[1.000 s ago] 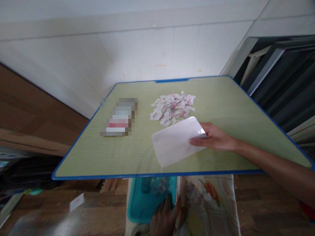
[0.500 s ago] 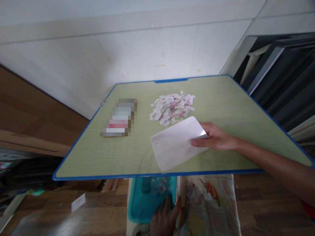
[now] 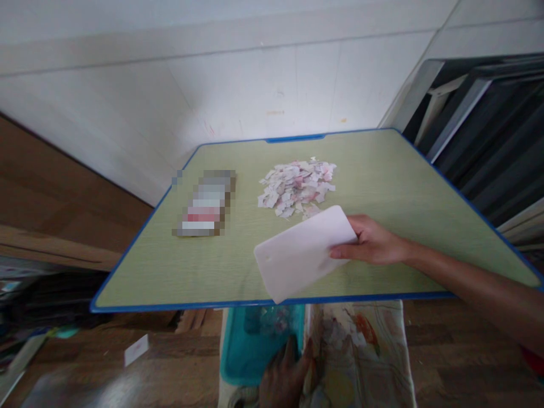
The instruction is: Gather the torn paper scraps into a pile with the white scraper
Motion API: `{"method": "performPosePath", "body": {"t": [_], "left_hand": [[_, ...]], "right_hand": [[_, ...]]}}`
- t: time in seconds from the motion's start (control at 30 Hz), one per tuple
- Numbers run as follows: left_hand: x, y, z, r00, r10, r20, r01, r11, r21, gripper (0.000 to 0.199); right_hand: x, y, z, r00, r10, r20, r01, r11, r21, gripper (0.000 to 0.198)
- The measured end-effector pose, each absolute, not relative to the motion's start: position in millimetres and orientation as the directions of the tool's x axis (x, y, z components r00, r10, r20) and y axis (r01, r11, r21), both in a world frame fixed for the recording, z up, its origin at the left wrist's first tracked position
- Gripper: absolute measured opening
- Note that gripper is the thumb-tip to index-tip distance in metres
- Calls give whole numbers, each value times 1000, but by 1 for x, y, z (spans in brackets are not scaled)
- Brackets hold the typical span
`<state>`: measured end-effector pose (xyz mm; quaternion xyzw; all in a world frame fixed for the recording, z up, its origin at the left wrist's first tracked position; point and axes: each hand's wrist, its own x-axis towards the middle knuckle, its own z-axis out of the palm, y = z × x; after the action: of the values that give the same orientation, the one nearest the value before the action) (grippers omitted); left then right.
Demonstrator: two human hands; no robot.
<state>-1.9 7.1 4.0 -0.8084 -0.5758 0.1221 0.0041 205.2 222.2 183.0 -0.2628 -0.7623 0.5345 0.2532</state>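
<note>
My right hand (image 3: pixel 368 241) is closed on the right end of a white plastic board (image 3: pixel 304 255), thumb on top. The board is thin, with rounded corners and a small hole, and is tilted at the near edge of the table. Just beyond it lies a heap of torn paper pieces (image 3: pixel 295 190), whitish with some pink. Below the table, my left hand (image 3: pixel 283 374) is closed on the right side of a turquoise tray (image 3: pixel 242 362), fingers inside and thumb outside. Clear material, hard to make out, lies in the tray's shaded far part.
The low table (image 3: pixel 408 187) has a pale green top and blue rim. A blurred-out flat object (image 3: pixel 206 204) lies on its left. Patterned cloth (image 3: pixel 361 374) under the tray bears more paper pieces. Dark panels (image 3: pixel 488 124) lean at the right; a card (image 3: pixel 136 349) lies on the floor.
My right hand has brought the white board slightly toward me, its lower corner now over the table's near rim. My left hand and the tray look the same.
</note>
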Motion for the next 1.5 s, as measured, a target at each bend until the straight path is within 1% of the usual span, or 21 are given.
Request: {"method": "performPosePath", "body": {"t": [0.1,0.23,0.33,0.43,0.57,0.7,0.77,0.87,0.93,1.13,1.23,1.33,1.5], "left_hand": [[-3,8,4,307,914,-265,932,-345,-111,73],[-2,12,8,268,883,-386,947,-315,-63,71],[0,16,12,263,843,-469,954,-300,-5,71],[1,18,16,245,840,-484,960,-279,1,72],[0,17,14,280,835,-474,956,-289,54,73],[-2,16,11,266,848,-458,960,-275,48,66],[-2,16,11,265,851,-454,961,-273,49,65],[-2,16,12,270,845,-462,960,-276,56,70],[-2,16,12,273,842,-466,959,-279,59,74],[-2,17,11,269,825,-497,959,-280,54,73],[-2,16,10,282,815,-506,956,-284,75,77],[-3,14,7,292,829,-478,954,-289,80,79],[-5,12,4,301,861,-410,949,-312,43,71]], "right_hand": [[206,223,184,-698,708,103,101,241,-965,31],[219,239,184,-538,837,102,73,167,-983,25],[237,259,182,-456,889,47,73,90,-993,24],[255,273,181,-424,906,-11,70,21,-997,26],[265,278,184,-473,878,-69,126,-10,-992,30],[265,277,187,-528,838,-134,208,-26,-978,40],[265,276,187,-537,831,-147,208,-39,-977,42],[265,276,187,-511,852,-111,155,-36,-987,41],[265,276,188,-514,851,-109,159,-31,-987,41],[264,270,194,-605,766,-216,264,-63,-962,38],[264,266,197,-643,722,-257,308,-63,-949,33],[264,263,199,-657,702,-275,336,-54,-940,28],[264,262,198,-657,697,-287,320,-87,-944,27]]}}
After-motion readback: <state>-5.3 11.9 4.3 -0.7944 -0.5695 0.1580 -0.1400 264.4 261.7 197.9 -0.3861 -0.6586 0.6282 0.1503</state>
